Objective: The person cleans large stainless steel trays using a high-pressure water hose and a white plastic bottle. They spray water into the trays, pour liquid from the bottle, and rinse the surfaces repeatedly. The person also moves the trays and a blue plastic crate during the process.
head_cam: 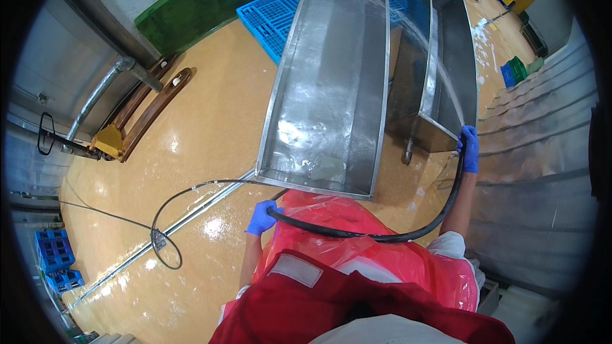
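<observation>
A black rubber hose (pixel 354 234) runs between my two blue-gloved hands, sagging across a red plastic apron (pixel 330 212). My right hand (pixel 469 149) grips it near its end, raised at the near corner of a deep steel trough (pixel 452 50). From there a jet of water (pixel 443 74) shoots away and to the left, towards the far part of a long, shallow steel trough (pixel 320 86). My left hand (pixel 262 218) is closed around the hose lower down, beside the apron. Wet, shiny metal shows inside the long trough.
Blue plastic pallets (pixel 275 16) lie beneath the far end of the long trough. A pallet jack (pixel 143 114) stands at left. Hose loops cross the wet floor (pixel 215 267) and its drain channel (pixel 191 220). Plastic strip curtains (pixel 530 119) hang at right; blue crates (pixel 52 251) stand at lower left.
</observation>
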Motion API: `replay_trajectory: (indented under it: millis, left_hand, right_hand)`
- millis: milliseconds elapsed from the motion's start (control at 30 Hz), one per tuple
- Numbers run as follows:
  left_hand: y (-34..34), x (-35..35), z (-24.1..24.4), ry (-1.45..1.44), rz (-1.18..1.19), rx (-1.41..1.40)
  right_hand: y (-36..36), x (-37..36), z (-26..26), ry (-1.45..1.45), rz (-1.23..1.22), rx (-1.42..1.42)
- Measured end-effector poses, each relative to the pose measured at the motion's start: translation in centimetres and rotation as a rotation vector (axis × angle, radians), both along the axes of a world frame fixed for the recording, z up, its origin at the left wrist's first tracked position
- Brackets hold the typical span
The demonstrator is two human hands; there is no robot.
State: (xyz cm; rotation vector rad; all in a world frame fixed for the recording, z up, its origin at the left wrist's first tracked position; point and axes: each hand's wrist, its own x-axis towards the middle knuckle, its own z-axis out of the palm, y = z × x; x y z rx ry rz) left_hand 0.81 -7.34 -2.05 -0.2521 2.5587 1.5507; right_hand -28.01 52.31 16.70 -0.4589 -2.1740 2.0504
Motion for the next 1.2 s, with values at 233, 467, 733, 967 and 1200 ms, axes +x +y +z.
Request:
replay_trajectory:
  millis: [233,467,733,967,1200]
  left_hand:
    - [-0.2,-0.3,-0.4,-0.005,-0.021,0.013]
    - [-0.2,-0.2,-1.5,0.001,-0.022,0.038]
    - [-0.2,0.1,-2.0,0.034,-0.03,0.013]
    - [0.0,0.3,-1.5,0.023,0.005,0.016]
    - [0.1,0.6,-0.6,0.036,0.027,0.024]
  right_hand:
    - [0.5,1.3,2.3,0.05,-0.075,0.014]
    - [0.6,1.9,4.5,0.114,-0.082,0.026]
    - [0.1,1.1,6.2,0.17,-0.099,0.074]
    - [-1.1,-0.1,7.7,0.194,-0.089,0.08]
    - [-2.6,-1.0,9.4,0.222,-0.107,0.085]
